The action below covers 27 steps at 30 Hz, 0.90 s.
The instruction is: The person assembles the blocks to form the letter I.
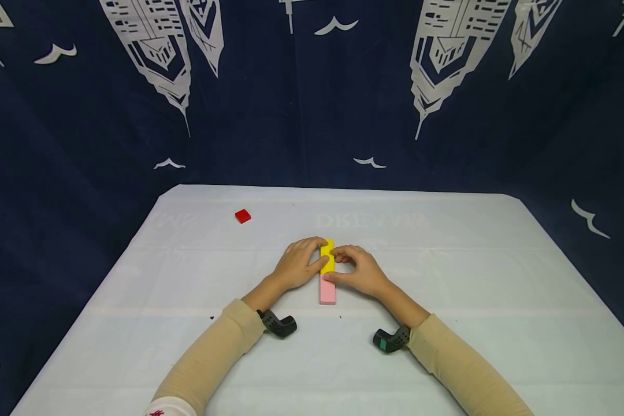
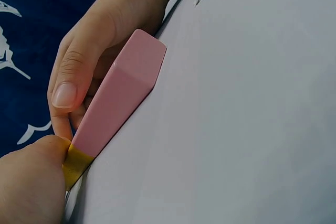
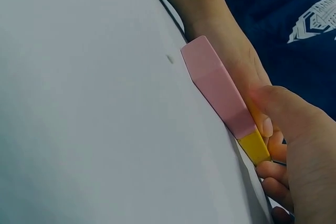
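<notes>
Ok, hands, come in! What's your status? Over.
Left hand, right hand: both touching yellow piece. Pink piece lined up with it. Red block off left, not in the way.

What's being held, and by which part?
The yellow block: left hand grips its left side; right hand holds its right side, thumb near the seam with the pink block.
</notes>
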Motion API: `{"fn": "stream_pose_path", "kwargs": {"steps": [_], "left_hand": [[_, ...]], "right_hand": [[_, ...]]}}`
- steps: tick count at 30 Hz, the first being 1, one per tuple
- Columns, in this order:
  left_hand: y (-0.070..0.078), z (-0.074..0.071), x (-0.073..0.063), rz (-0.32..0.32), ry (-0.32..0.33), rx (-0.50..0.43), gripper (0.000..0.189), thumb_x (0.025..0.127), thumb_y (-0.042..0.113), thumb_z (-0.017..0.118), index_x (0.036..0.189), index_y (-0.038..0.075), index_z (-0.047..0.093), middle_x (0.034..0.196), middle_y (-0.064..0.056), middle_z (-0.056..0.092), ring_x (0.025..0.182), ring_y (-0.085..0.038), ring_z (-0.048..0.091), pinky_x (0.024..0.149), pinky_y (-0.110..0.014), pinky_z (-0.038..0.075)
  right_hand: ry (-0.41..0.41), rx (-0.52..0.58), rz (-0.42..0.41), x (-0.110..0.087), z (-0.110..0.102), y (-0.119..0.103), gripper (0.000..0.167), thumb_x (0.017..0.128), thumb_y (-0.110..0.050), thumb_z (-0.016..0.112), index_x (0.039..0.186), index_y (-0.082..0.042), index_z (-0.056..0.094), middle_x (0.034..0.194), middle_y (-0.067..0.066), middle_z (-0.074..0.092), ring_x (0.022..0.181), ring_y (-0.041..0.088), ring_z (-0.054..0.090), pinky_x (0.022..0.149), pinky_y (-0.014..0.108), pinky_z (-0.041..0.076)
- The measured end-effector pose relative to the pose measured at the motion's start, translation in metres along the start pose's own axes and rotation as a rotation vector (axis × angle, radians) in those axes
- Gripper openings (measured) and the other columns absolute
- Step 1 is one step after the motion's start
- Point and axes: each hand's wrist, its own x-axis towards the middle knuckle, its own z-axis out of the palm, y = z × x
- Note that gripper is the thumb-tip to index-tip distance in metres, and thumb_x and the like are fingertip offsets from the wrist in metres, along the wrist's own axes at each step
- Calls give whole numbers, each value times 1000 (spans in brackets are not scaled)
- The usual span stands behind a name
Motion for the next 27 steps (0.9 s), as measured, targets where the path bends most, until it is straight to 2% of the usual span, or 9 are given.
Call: {"fn": "stream_pose_path", "kwargs": {"steps": [13, 27], "left_hand": [[2, -2, 1, -8, -15, 1, 42, 100, 33, 52, 135, 9, 50, 141, -6, 51, 136, -24, 40, 112, -47, 28], [-1, 2, 1, 4, 5, -19, 43, 99, 33, 53, 135, 9, 51, 140, -6, 53, 136, -25, 41, 112, -49, 28]], "right_hand": [[-15, -32, 5, 0, -1, 0, 59, 72, -37, 86, 119, -7, 65, 100, 0, 61, 95, 17, 54, 88, 38, 47], [-22, -52, 6, -2, 1, 1, 62, 72, -39, 86, 121, -7, 64, 101, 0, 61, 95, 16, 53, 87, 38, 46]]}}
